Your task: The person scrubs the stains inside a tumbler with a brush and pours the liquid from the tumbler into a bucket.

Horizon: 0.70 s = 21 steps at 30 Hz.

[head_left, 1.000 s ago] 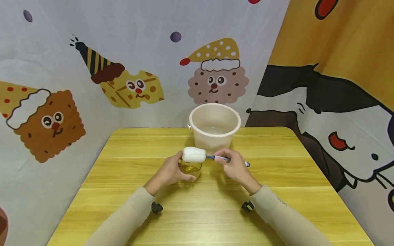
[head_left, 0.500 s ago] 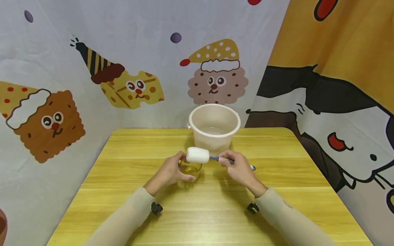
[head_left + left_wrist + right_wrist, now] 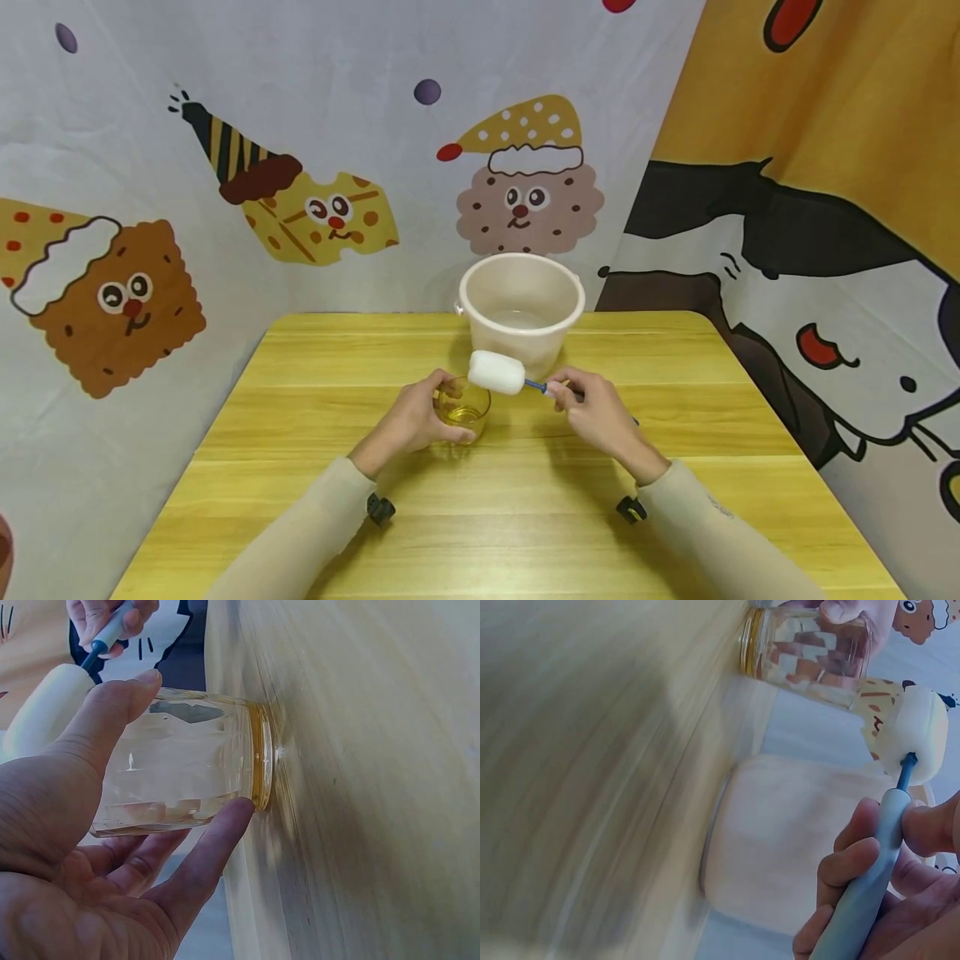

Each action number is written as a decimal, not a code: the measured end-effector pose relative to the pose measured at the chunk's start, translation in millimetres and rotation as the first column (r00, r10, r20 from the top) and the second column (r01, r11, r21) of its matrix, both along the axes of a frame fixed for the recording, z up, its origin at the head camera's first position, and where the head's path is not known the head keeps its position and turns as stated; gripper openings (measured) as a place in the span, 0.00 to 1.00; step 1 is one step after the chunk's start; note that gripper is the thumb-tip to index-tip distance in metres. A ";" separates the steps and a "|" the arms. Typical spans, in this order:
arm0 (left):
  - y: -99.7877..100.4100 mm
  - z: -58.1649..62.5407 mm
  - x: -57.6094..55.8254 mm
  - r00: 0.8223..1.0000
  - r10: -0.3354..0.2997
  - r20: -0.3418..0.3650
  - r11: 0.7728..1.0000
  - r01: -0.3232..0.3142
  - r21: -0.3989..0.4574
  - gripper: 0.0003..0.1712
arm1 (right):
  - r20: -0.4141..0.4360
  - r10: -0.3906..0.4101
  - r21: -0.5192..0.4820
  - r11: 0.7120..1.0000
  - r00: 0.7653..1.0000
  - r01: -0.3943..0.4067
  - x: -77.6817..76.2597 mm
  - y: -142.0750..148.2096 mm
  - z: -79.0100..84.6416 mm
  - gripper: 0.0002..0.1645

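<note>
My left hand (image 3: pixel 416 417) grips an amber glass cup (image 3: pixel 467 408) from its left side, thumb and fingers curved around it. In the left wrist view the cup (image 3: pixel 176 765) stands upright on the table. A sponge cup brush (image 3: pixel 497 372) with a white foam head is in my right hand (image 3: pixel 596 412), which holds its handle. The right wrist view shows fingers and thumb wrapped round the light blue handle (image 3: pixel 862 889). The white head sits above and to the right of the cup's rim, out of the cup.
A cream bucket (image 3: pixel 517 333) with what looks like some water in it stands behind the cup and brush, near the table's back edge. The wooden table (image 3: pixel 480 533) reaches a cartoon-printed cloth (image 3: pixel 360 67) at the back.
My right hand has drawn the brush to the right, so its white head has shifted from over the cup to beside the rim. The left hand and cup have stayed put.
</note>
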<state>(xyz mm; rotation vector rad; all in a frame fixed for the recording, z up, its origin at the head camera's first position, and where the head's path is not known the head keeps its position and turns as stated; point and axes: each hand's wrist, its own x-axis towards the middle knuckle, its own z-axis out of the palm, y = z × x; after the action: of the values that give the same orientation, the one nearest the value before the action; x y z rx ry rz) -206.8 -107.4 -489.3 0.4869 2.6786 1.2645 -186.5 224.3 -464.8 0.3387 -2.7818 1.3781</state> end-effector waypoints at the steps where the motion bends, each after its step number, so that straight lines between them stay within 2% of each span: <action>1: 0.1 0.4 0.1 1.000 0.001 0.003 1.000 -0.001 -0.001 0.48 | 0.000 0.001 0.012 1.000 1.000 -0.001 0.5 2.0 0.3 0.15; 15: -0.3 -2.2 -1.0 1.000 0.002 -0.024 1.000 -0.002 -0.025 0.49 | 0.042 0.081 0.095 0.992 0.996 -0.085 5.5 33.5 0.5 0.16; 21: -0.1 -1.1 -0.4 0.999 0.006 -0.032 0.999 -0.007 -0.043 0.48 | 0.082 0.072 0.124 0.989 0.994 -0.082 9.6 47.9 0.7 0.18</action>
<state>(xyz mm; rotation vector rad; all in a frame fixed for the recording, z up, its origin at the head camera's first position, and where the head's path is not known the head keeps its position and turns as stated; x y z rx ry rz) -207.2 -107.5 -490.4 0.4974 2.7291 1.2083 -176.9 272.2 -464.1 0.4089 -2.9577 1.2566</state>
